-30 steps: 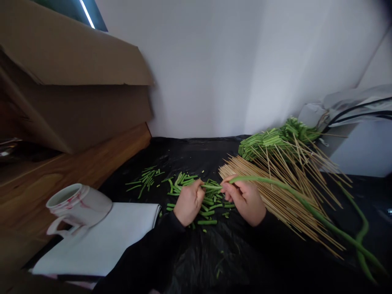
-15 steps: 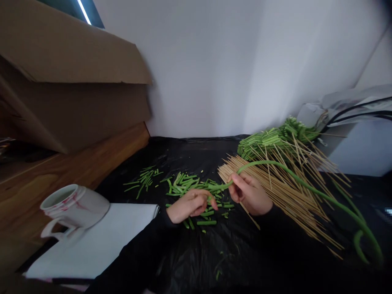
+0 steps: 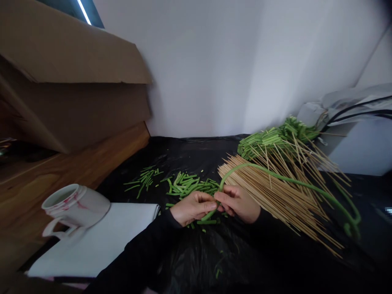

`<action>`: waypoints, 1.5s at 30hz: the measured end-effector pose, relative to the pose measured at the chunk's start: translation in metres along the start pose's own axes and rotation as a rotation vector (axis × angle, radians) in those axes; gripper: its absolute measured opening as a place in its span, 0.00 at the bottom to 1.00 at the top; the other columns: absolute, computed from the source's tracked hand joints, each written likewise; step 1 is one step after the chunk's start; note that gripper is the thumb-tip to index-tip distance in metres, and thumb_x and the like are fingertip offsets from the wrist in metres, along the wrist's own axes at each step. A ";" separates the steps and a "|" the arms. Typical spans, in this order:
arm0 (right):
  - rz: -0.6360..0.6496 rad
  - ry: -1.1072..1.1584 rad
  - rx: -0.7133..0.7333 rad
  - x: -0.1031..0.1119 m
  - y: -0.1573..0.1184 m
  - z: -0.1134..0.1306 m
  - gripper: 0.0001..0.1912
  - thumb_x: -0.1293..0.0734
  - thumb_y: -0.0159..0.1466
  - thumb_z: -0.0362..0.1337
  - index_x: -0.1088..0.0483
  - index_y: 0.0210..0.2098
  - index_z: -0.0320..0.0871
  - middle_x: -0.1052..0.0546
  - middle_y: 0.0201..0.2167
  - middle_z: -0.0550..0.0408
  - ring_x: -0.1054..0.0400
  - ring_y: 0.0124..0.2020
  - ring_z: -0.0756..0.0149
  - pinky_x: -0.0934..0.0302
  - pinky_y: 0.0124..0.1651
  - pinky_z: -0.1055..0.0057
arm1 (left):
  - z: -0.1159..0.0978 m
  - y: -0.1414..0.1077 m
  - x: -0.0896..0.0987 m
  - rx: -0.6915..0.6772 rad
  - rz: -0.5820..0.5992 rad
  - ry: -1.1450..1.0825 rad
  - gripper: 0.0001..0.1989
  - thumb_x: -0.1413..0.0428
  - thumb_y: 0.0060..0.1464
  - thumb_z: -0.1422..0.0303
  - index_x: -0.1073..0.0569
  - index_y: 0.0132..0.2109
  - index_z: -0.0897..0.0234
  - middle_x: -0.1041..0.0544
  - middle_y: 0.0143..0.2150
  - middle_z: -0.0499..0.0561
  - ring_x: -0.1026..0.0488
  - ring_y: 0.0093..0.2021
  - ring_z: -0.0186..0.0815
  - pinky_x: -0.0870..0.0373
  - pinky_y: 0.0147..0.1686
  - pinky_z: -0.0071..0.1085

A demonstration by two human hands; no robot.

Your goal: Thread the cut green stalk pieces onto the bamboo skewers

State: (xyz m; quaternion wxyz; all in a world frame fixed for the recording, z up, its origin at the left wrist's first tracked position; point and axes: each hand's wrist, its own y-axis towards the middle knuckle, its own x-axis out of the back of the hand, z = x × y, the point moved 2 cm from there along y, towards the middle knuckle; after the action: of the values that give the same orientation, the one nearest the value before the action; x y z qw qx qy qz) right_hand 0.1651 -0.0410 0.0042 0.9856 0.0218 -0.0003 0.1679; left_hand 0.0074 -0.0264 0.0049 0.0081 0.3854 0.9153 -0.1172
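Note:
A long green garlic scape [image 3: 277, 174] arches from my hands over the bamboo skewers to a curled end at the right. My right hand [image 3: 240, 203] is closed, gripping the scape near its short end. Close against it, my left hand [image 3: 194, 207] pinches the same scape between thumb and fingers. The tip of the scape hangs below both hands. Behind them lies a loose pile of short cut scape pieces [image 3: 186, 181], partly hidden by my left hand. Bamboo skewers [image 3: 275, 200] spread out just right of my right hand.
Neatly stacked scape pieces [image 3: 263, 141] sit behind the skewers. Black plastic sheeting [image 3: 190, 149] covers the work surface. At left are a white mug [image 3: 82, 206] on a white pad [image 3: 92, 249] and a large cardboard box [image 3: 101, 110]. A white wall [image 3: 199, 73] closes the back.
My right hand has moved left and slightly down, bringing the scape's end to my left hand. My left hand has closed on it. The scape's curled end has swung left.

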 end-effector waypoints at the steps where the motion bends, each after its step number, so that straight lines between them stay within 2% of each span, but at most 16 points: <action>1: -0.001 -0.003 -0.003 0.000 0.000 0.000 0.17 0.34 0.57 0.49 0.36 0.22 0.42 0.35 0.12 0.65 0.46 0.12 0.78 0.53 0.16 0.78 | 0.000 0.000 0.000 0.006 -0.003 -0.006 0.20 0.40 0.46 0.55 0.25 0.34 0.72 0.46 0.15 0.39 0.56 0.15 0.21 0.64 0.16 0.25; 4: -0.066 0.046 0.008 0.004 0.002 0.001 0.17 0.32 0.56 0.47 0.35 0.22 0.42 0.37 0.10 0.66 0.47 0.12 0.78 0.54 0.16 0.78 | 0.001 0.001 0.000 0.020 -0.009 -0.010 0.18 0.40 0.47 0.57 0.26 0.33 0.71 0.47 0.15 0.38 0.56 0.15 0.21 0.65 0.15 0.25; 9: -0.230 0.293 0.042 0.014 0.006 0.007 0.14 0.30 0.54 0.46 0.33 0.28 0.42 0.35 0.14 0.66 0.46 0.12 0.79 0.55 0.15 0.78 | 0.000 0.002 -0.001 0.002 -0.013 0.005 0.18 0.40 0.47 0.56 0.27 0.32 0.70 0.46 0.14 0.38 0.55 0.15 0.21 0.64 0.15 0.24; 15: -0.261 0.308 0.111 0.020 0.008 0.008 0.13 0.30 0.54 0.45 0.35 0.26 0.43 0.29 0.19 0.63 0.44 0.13 0.78 0.53 0.15 0.79 | -0.004 0.001 0.002 -0.087 -0.144 -0.063 0.17 0.40 0.48 0.57 0.26 0.33 0.71 0.40 0.18 0.41 0.51 0.16 0.21 0.61 0.16 0.24; 18: -0.320 0.217 0.171 0.021 0.007 0.008 0.13 0.30 0.55 0.44 0.35 0.27 0.43 0.29 0.18 0.62 0.42 0.14 0.77 0.51 0.16 0.78 | -0.005 0.001 0.003 -0.127 -0.210 -0.123 0.16 0.40 0.48 0.58 0.27 0.32 0.71 0.40 0.19 0.41 0.51 0.16 0.20 0.60 0.16 0.23; 23: -0.404 -0.059 0.242 0.018 0.001 0.014 0.12 0.32 0.58 0.45 0.34 0.28 0.44 0.28 0.19 0.61 0.39 0.17 0.74 0.44 0.20 0.75 | -0.005 0.003 0.005 -0.137 -0.308 -0.212 0.16 0.39 0.47 0.59 0.26 0.33 0.71 0.42 0.15 0.40 0.51 0.15 0.20 0.61 0.16 0.22; 28: -0.524 -0.323 0.320 0.009 -0.008 0.023 0.09 0.33 0.58 0.43 0.32 0.28 0.44 0.29 0.19 0.60 0.37 0.19 0.71 0.42 0.23 0.73 | -0.003 0.003 0.005 -0.141 -0.313 -0.315 0.14 0.38 0.47 0.62 0.26 0.33 0.71 0.44 0.14 0.39 0.53 0.14 0.19 0.63 0.15 0.21; 31: -0.591 -0.499 0.471 0.003 -0.014 0.026 0.06 0.33 0.59 0.40 0.31 0.28 0.44 0.27 0.22 0.58 0.34 0.23 0.70 0.41 0.27 0.73 | -0.002 0.004 0.005 -0.143 -0.312 -0.376 0.13 0.38 0.47 0.63 0.27 0.33 0.72 0.44 0.14 0.39 0.53 0.14 0.19 0.62 0.15 0.20; 35: -0.550 -0.709 0.701 -0.006 -0.019 0.023 0.02 0.35 0.61 0.35 0.30 0.32 0.44 0.25 0.27 0.55 0.31 0.29 0.69 0.39 0.33 0.73 | -0.001 0.005 0.007 -0.132 -0.301 -0.438 0.12 0.38 0.48 0.65 0.28 0.34 0.72 0.45 0.14 0.38 0.54 0.14 0.19 0.61 0.14 0.19; 39: -0.418 -0.954 0.869 -0.017 -0.020 0.011 0.04 0.37 0.62 0.32 0.30 0.33 0.42 0.27 0.26 0.53 0.33 0.29 0.67 0.40 0.32 0.72 | -0.003 0.005 0.010 -0.159 -0.284 -0.530 0.12 0.38 0.48 0.67 0.32 0.28 0.69 0.44 0.14 0.39 0.55 0.14 0.18 0.58 0.15 0.17; 42: -0.370 -1.007 0.894 -0.021 -0.020 0.004 0.05 0.37 0.62 0.31 0.29 0.33 0.42 0.27 0.25 0.53 0.33 0.28 0.67 0.41 0.31 0.71 | -0.004 0.005 0.011 -0.172 -0.277 -0.559 0.14 0.39 0.49 0.67 0.36 0.25 0.68 0.43 0.15 0.39 0.54 0.14 0.18 0.54 0.16 0.17; 45: -0.379 -0.860 0.809 -0.018 -0.018 0.004 0.05 0.37 0.62 0.33 0.29 0.35 0.43 0.26 0.27 0.54 0.31 0.29 0.68 0.39 0.33 0.72 | -0.003 0.006 0.013 -0.173 -0.296 -0.552 0.14 0.40 0.51 0.67 0.36 0.25 0.68 0.43 0.14 0.40 0.53 0.14 0.18 0.54 0.16 0.17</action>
State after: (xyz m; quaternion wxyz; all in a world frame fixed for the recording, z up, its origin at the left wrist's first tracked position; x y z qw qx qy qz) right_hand 0.1542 -0.0641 0.0076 0.8235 0.4593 -0.3297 -0.0471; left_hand 0.0025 -0.0126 0.0057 0.2716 0.1997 0.9312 -0.1390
